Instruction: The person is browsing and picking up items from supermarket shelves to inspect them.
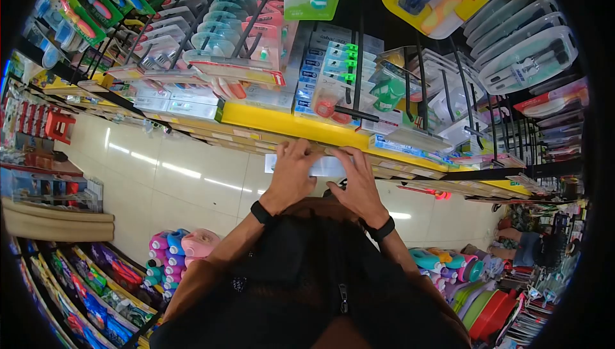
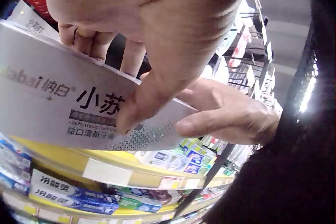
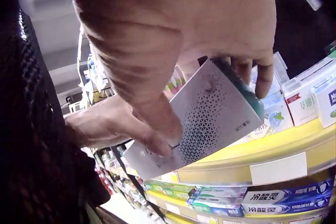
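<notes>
A pale toothpaste box (image 1: 328, 167) is held level in front of the yellow shelf (image 1: 262, 120), just before its edge. The left hand (image 1: 291, 177) grips one end, thumb on the printed face and fingers behind. The right hand (image 1: 360, 185) grips the other end likewise. The box seems clear of the shelf.

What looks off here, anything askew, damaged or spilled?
Nothing stands out. The toothpaste box, gripped by the left hand and right hand at the yellow shelf, looks undented with square corners. It tilts only because it is in hand. The lower boxes lie in neat rows.
</notes>
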### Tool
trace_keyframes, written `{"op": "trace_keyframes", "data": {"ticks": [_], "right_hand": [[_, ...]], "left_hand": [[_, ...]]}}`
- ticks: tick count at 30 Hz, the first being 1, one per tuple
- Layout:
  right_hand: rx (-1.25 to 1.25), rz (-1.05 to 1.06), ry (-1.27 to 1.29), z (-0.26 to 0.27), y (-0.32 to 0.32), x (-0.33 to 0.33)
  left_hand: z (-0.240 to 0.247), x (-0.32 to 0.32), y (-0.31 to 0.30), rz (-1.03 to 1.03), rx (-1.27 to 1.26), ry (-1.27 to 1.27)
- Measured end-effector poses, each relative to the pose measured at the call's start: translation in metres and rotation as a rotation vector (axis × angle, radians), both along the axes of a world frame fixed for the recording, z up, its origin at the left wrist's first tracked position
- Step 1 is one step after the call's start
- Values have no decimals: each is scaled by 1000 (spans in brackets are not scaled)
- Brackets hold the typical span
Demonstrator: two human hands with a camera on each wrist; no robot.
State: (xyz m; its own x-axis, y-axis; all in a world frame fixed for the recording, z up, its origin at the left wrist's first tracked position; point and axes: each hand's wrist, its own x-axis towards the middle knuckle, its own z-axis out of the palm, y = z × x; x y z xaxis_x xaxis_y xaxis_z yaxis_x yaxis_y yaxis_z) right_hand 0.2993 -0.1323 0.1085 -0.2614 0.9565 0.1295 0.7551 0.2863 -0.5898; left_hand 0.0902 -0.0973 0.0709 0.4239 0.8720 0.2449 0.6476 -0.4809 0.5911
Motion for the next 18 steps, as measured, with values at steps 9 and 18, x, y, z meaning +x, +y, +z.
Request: {"op": "trace_keyframes", "data": {"ticks": [9,18], "right_hand": [[-15,-224,66,-29,-12,28],[98,-356,83,-42,4,36]], "left_hand": [[-9,-19,8,37,-20,35],[-50,-22,47,100,-154,-209]]}}
